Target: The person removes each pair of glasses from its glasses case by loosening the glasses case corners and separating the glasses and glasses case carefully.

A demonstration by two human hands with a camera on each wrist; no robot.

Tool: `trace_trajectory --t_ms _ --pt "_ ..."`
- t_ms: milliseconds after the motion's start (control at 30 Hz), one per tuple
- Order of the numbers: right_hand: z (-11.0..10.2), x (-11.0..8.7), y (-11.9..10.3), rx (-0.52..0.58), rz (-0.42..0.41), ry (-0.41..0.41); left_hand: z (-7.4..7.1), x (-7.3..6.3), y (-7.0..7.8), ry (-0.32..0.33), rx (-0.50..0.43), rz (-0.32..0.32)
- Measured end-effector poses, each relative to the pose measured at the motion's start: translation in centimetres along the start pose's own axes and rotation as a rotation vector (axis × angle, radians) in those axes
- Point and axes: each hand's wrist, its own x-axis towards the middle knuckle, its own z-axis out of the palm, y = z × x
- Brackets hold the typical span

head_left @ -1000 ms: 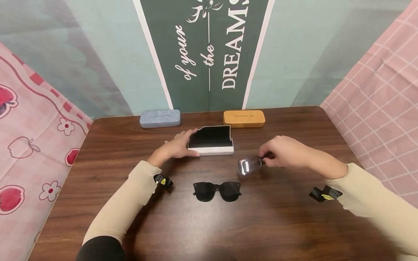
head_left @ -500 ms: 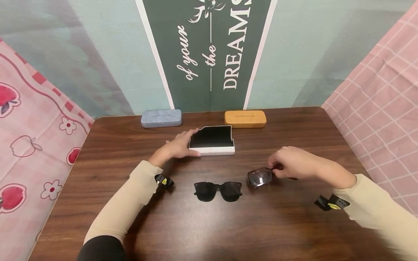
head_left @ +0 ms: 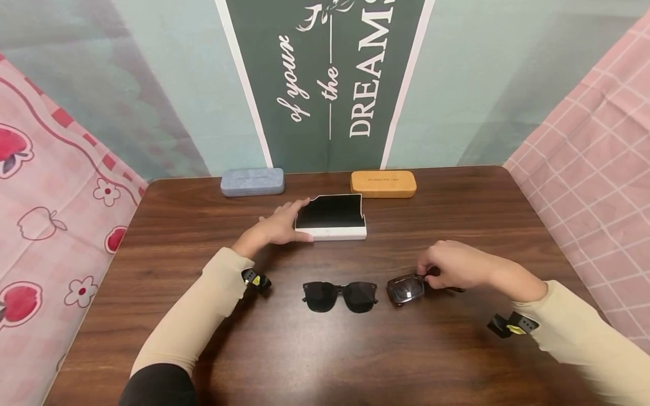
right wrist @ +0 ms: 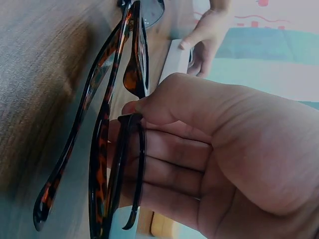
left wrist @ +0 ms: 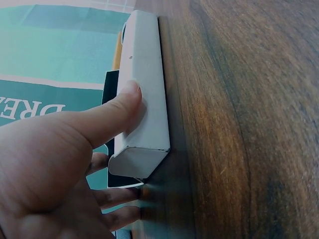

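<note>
At the left end of an open white glasses case [head_left: 340, 233] with a black inside, my left hand [head_left: 279, 224] grips it. In the left wrist view the thumb lies on the white front of the case [left wrist: 147, 99], with the other fingers behind it. My right hand [head_left: 454, 265] pinches tortoiseshell sunglasses [head_left: 406, 289] between thumb and fingers, low over the table or touching it. Their temples [right wrist: 99, 164] show in the right wrist view; the hand hides part of the frame. Just left of them, black sunglasses [head_left: 321, 297] lie on the table.
Along the back edge of the brown wooden table [head_left: 325, 361] stand a blue glasses case [head_left: 253, 182] and a yellow glasses case [head_left: 383, 184], both closed. A hanging cloth with lettering [head_left: 325, 84] covers the wall behind. Pink cloths hang at both sides.
My right hand has brought the tortoiseshell sunglasses nearer to me and slightly right, down beside the black pair. The left hand stays on the white case.
</note>
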Motion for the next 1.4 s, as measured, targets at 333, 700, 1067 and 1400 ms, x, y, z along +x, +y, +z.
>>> trace_trajectory --t_ms 333,700,1067,1400 --pt "0.9 0.1 0.4 0.036 0.035 -0.017 0.0 -0.1 0.1 -0.001 -0.005 0.0" --pt "1.2 0.2 0.6 0.035 0.023 -0.02 -0.1 -0.1 0.1 -0.005 -0.005 0.003" --pt "1.0 0.0 0.8 0.053 0.014 -0.042 0.0 -0.1 0.0 -0.002 -0.011 0.001" --pt "0.8 -0.3 0.6 0.045 0.027 -0.049 0.0 0.0 0.0 0.005 -0.01 0.007"
